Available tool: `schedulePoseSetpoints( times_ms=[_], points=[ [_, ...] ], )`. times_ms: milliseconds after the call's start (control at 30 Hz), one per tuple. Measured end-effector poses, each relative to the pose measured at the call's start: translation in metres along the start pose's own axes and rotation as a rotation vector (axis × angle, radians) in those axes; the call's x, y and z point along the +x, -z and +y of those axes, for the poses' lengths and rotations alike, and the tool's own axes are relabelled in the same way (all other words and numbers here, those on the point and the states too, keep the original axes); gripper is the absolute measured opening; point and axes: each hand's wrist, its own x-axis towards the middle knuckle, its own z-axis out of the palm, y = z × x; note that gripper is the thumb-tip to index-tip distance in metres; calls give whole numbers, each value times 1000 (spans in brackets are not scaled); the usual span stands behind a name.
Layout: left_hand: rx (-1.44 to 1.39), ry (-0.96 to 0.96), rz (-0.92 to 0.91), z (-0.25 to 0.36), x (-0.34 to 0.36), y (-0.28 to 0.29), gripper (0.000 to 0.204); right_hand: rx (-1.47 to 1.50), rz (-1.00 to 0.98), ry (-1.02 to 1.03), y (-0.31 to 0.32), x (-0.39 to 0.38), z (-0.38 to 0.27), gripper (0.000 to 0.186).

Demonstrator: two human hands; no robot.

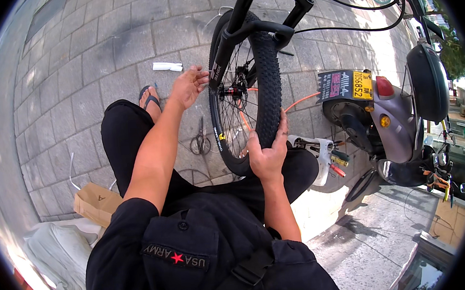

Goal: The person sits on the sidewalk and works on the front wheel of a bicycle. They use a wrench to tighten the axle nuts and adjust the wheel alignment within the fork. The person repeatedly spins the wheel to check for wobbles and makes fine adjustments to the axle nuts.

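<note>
A bicycle front wheel with a black knobbly tyre (269, 78) stands upright before me, between the legs of a black suspension fork (225, 51). My right hand (269, 156) grips the tyre low on its near side, thumb on one side and fingers on the other. Beside the left fork leg, my left hand (189, 86) is raised with its fingers drawn together near the hub (232, 91). Something thin and pale seems to run from those fingertips toward the spokes, too fine to name.
Black-handled scissors (200, 143) and a white packet (167, 66) lie on the paving. An orange hose (300, 100) runs behind the wheel. Right of my knee, a white container (323, 165) holds tools, near a parked scooter (400, 114). A cardboard box (97, 203) sits left.
</note>
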Motion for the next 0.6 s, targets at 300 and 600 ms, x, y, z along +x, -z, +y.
schedulePoseSetpoints(
  times_ms=[300, 600],
  points=[
    [288, -35, 146, -12, 13, 7, 54, 16, -12, -72, 2, -1, 0, 79],
    [438, -149, 240, -7, 15, -9, 47, -28, 2, -12, 2, -3, 10, 80]
  ],
)
